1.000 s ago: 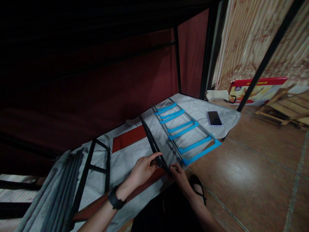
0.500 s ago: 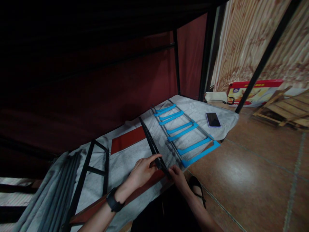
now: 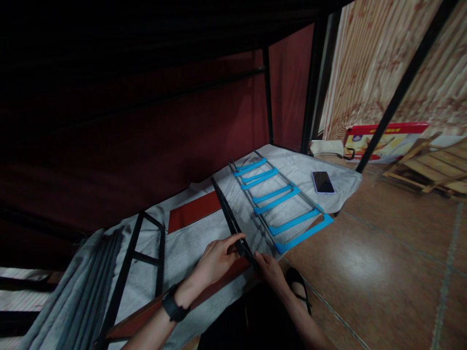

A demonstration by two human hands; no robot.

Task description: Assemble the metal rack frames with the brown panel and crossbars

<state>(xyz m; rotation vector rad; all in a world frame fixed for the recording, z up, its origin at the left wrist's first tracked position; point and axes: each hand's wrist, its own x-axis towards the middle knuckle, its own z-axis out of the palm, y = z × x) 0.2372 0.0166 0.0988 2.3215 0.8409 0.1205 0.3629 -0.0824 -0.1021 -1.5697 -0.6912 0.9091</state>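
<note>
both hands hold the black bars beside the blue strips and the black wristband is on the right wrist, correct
Wrong side: the head view shows the black wristband on the left wrist. The left hand and right hand do hold the black bars.

Black frame [image 3: 233,227]: slim dark bars, nearly edge-on from where I stand; just beside the blue-slatted rack [image 3: 277,200]. Far board [image 3: 193,211] and near board [image 3: 219,284]: red-brown, roughly parallel, reaching away from the rack. Second black frame [image 3: 146,258]: cross-barred, well apart from the rack.
</note>
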